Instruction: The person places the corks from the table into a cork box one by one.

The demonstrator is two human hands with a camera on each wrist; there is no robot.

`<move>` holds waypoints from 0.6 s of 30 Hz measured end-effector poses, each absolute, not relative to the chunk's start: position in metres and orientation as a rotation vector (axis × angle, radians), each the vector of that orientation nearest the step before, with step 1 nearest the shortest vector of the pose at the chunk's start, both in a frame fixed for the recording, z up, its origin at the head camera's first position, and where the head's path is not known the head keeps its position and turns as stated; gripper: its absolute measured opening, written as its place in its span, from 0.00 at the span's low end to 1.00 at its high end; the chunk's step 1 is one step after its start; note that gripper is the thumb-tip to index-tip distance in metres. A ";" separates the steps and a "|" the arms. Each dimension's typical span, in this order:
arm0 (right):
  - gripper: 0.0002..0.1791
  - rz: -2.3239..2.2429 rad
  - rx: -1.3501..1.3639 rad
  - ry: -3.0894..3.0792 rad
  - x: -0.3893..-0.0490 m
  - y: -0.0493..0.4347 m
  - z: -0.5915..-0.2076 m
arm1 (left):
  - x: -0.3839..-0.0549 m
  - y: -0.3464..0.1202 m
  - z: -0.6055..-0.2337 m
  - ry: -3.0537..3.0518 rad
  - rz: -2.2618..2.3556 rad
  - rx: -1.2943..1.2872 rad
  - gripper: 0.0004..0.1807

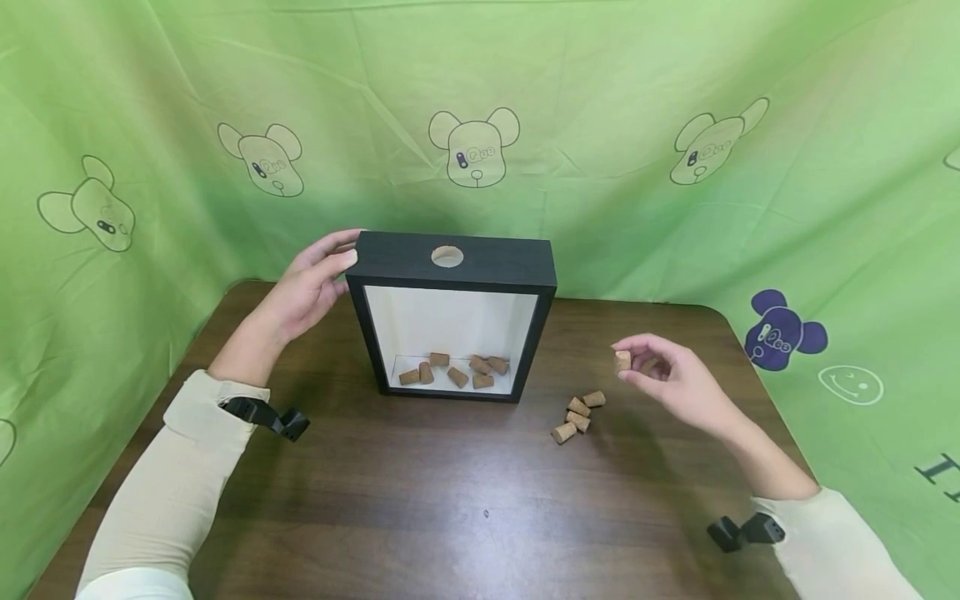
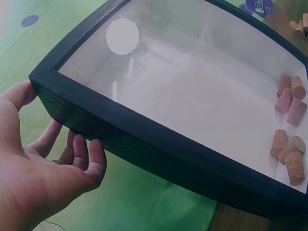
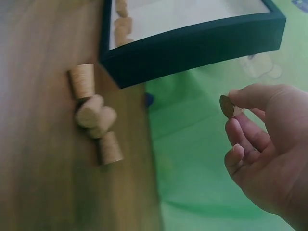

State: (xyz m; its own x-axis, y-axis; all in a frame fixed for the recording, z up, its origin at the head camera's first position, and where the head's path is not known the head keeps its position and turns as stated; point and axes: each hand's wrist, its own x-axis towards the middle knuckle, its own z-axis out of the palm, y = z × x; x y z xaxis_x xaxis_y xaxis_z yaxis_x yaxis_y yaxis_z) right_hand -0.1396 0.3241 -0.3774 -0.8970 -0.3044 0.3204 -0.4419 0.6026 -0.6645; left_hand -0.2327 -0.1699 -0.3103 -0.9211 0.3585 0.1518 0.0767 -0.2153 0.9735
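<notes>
A black-framed shadow box (image 1: 452,262) with a clear front and a round hole in its top stands upright on the table. Several corks (image 1: 457,377) lie inside along its bottom. My left hand (image 1: 311,287) rests its fingertips against the box's left side near the top corner; in the left wrist view its thumb touches the corner. To the right of the box, my right hand (image 1: 667,375) pinches one cork (image 1: 622,361) between thumb and fingers, above the table. Several more corks (image 1: 577,406) lie in a loose cluster between the box and that hand.
The brown wooden table (image 1: 420,483) carries the box near its far edge. A green cloth (image 1: 585,100) with mouse-head prints hangs behind and at both sides. Dark wrist mounts (image 1: 266,417) are strapped over the light sleeves.
</notes>
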 end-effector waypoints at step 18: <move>0.20 1.065 0.671 -2.606 -0.164 0.291 -0.289 | -0.234 -0.171 -0.311 1.846 2.247 0.536 0.24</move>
